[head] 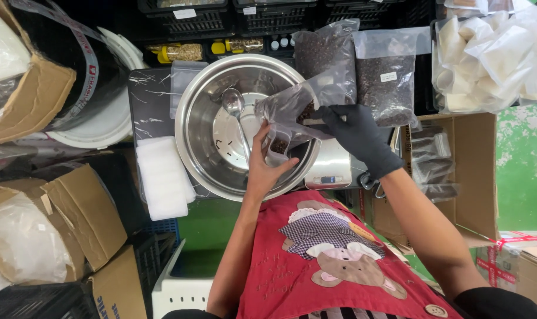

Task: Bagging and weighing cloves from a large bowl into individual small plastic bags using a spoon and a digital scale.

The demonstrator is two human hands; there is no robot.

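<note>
On the dark tabletop (pixel 153 100) seen from the head camera stands a steel bowl (pixel 206 136) on a scale (pixel 330 168), with cardboard boxes (pixel 79 212) to the left, black crates (pixel 268 18) along the back and a green floor (pixel 522 171) at the right. A spoon (pixel 236 112) lies inside the bowl, which otherwise looks bare. Beside the bowl lies a stack of white pads (pixel 162 177). Behind it lean two clear bags (pixel 386 77) filled with dark grains, and a heap of bags of pale goods (pixel 493 53) sits at the far right. Over the bowl the bare left hand (pixel 265 165) has its grip closed on the lower end of a clear pouch (pixel 286 115) holding some dark grains, while the black-gloved right hand (pixel 354 133) pinches the pouch's upper side. A red apron (pixel 327 266) fills the foreground.
</note>
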